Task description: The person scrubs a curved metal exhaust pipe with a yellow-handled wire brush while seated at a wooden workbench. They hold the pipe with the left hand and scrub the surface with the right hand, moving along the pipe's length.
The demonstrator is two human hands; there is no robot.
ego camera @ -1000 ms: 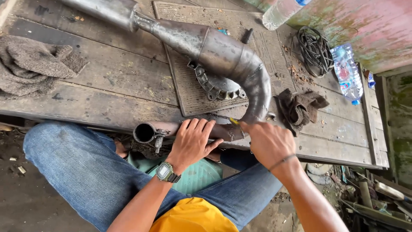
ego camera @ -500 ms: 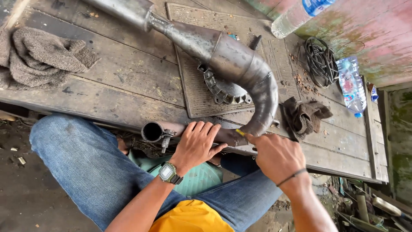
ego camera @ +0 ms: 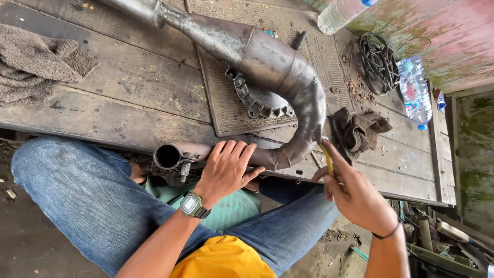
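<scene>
- At the near edge of the table (ego camera: 128, 110), my left hand (ego camera: 226, 170) lies palm-down on the narrow end of the exhaust pipe (ego camera: 272, 67), fingers spread flat and pressing rather than wrapped around it. The pipe runs from the 11 o'clock corner across the table, bends at 3 o'clock and comes back to an open mouth overhanging the edge at 9 o'clock of that hand.
- My right hand (ego camera: 355, 198) pinches a thin yellow-handled tool (ego camera: 326, 160), fingers closed narrowly on it, its tip against the bend of the pipe. I cannot tell what kind of tool it is.
- Risk, as I judge it: a flat palm gives little hold, so a hard push from the tool could roll or slide the pipe off the edge onto my jeans (ego camera: 77, 201).
- The tip could also skid off the curved, smooth metal towards my left fingers, which lie close at its 9 o'clock.
- Around it: a ribbed mat (ego camera: 226, 110) and a toothed metal ring (ego camera: 260, 105) under the pipe's belly, a dark rag (ego camera: 357, 131) just at 3 o'clock of the bend, crowding the tool's swing.
- Farther off: a coil of wire (ego camera: 378, 62) and two plastic bottles (ego camera: 414, 90) at 1 o'clock, a grey cloth (ego camera: 38, 64) at 10 o'clock, well apart.
</scene>
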